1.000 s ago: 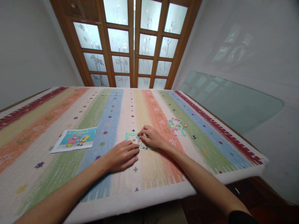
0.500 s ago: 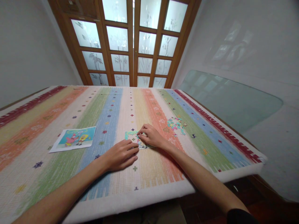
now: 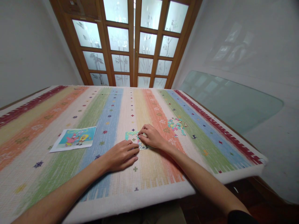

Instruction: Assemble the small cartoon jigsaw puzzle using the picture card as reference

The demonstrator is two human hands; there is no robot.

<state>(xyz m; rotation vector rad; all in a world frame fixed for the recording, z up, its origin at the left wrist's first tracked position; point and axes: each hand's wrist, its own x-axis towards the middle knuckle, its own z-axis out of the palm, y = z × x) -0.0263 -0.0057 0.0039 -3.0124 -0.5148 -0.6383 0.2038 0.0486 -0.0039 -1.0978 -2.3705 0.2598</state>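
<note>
A partly joined jigsaw puzzle point(image 3: 130, 134), mostly turquoise along its far edge, lies on the striped tablecloth between my hands. My right hand point(image 3: 150, 136) bends over its right side, thumb and fingertips brought together at the pieces; whatever they pinch is too small to make out. My left hand point(image 3: 123, 155) rests flat on the cloth at the puzzle's near left, fingers stretched out and the tips by its lower edge. Part of the puzzle is hidden under my right hand.
A printed cartoon picture point(image 3: 76, 137) lies on the cloth to the left. Loose puzzle pieces point(image 3: 177, 125) are heaped to the right. The striped tablecloth point(image 3: 112, 183) covers the table to its near edge. Beyond stand glazed wooden doors point(image 3: 133, 46); a glass panel point(image 3: 224, 96) leans at the right wall.
Both hands keep nearly the same place and pose. The whole view has shifted very slightly.
</note>
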